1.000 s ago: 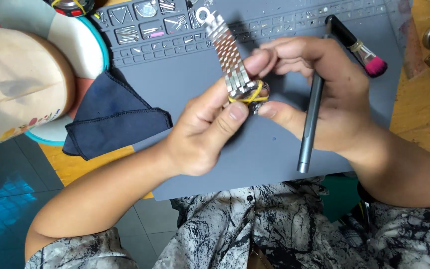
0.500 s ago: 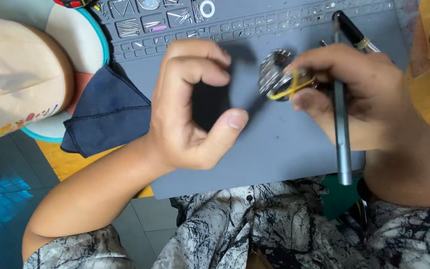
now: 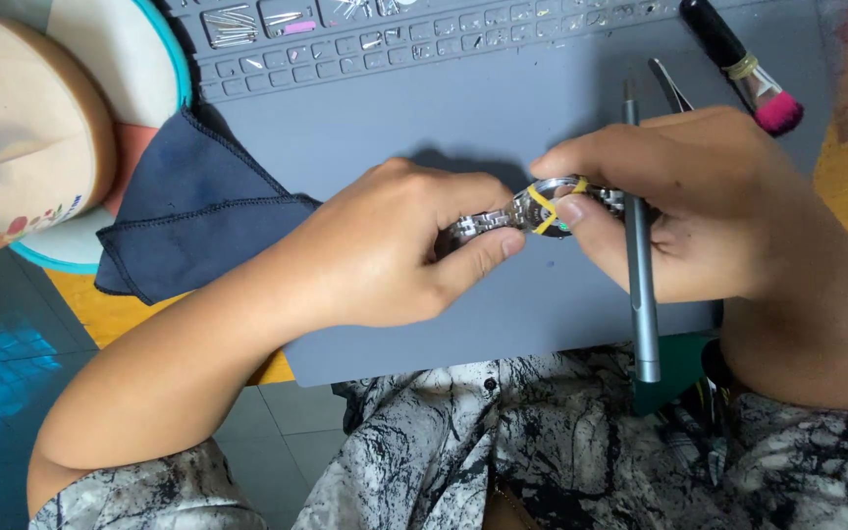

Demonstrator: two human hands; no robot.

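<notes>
two hands meet over the middle of a grey work mat [image 3: 365, 128] in the head view, sharing one silver wristwatch [image 3: 542, 208] held just above the mat. the left hand [image 3: 385, 245] is clenched around the metal link band [image 3: 473, 228], thumb pressed up under the links and fingers curled over them. the right hand [image 3: 699, 211] pinches the watch case between thumb and forefinger, and a yellow rubber band [image 3: 540, 206] crosses the case. the same right hand also carries a slim grey pen-shaped tool [image 3: 640, 285] tucked between its fingers, standing roughly upright in the frame, its lower end reaching past the mat's near edge

a dark blue cloth [image 3: 198, 211] lies crumpled at the mat's left edge, partly on the wooden bench [image 3: 120, 309]. beyond it sits a round container with a teal rim [image 3: 164, 59], and a beige cap [image 3: 22, 137] rests against it. along the mat's far edge run small moulded compartments [image 3: 277, 20] with tiny metal parts inside. a black-handled brush with pink bristles [image 3: 748, 69] lies at the upper right, and the tips of metal tweezers [image 3: 669, 86] show just behind the right hand. a black-and-white patterned shirt [image 3: 503, 451] fills the bottom of the frame
</notes>
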